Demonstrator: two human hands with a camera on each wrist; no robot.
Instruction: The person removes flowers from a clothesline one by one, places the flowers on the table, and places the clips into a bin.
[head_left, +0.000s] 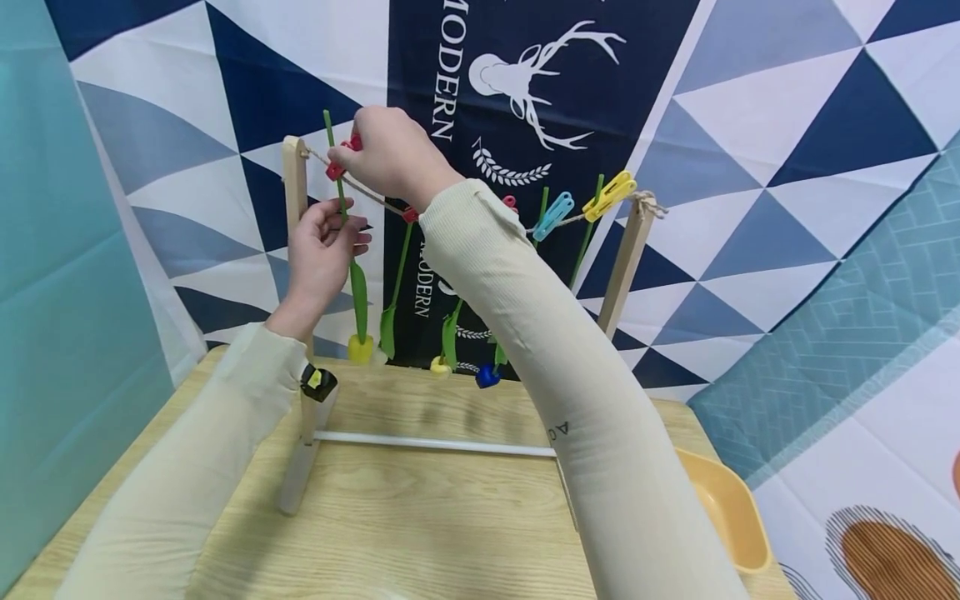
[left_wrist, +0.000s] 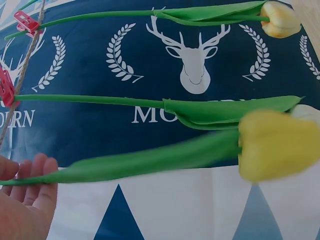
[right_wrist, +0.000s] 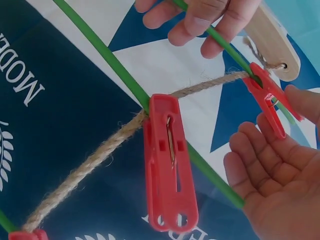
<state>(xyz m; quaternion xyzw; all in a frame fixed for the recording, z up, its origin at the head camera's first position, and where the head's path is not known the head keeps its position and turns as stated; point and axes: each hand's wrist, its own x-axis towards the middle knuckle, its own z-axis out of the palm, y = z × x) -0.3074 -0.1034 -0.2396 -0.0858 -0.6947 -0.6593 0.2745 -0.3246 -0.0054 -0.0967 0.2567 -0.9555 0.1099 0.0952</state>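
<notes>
A jute rope [head_left: 375, 197] [right_wrist: 100, 155] runs between two wooden posts. At its left end, by the left post [head_left: 295, 183] [right_wrist: 272, 42], my right hand [head_left: 378, 154] [right_wrist: 280, 165] pinches a red clip [head_left: 335, 171] [right_wrist: 267, 97] that sits on the rope and on a green stem [head_left: 327, 133] [right_wrist: 225, 42]. My left hand [head_left: 326, 246] [left_wrist: 25, 200] grips that stem lower down. Its yellow tulip [head_left: 360, 348] [left_wrist: 277, 145] hangs head down. A second red clip [head_left: 409, 215] [right_wrist: 170, 165] pins the neighbouring stem to the rope.
More tulips [head_left: 441, 365] hang head down along the rope, with a blue clip [head_left: 553, 215] and a yellow clip [head_left: 610, 196] near the right post [head_left: 626, 258]. The rack stands on a wooden table [head_left: 420, 517]. An orange tray [head_left: 731, 508] sits at the table's right edge.
</notes>
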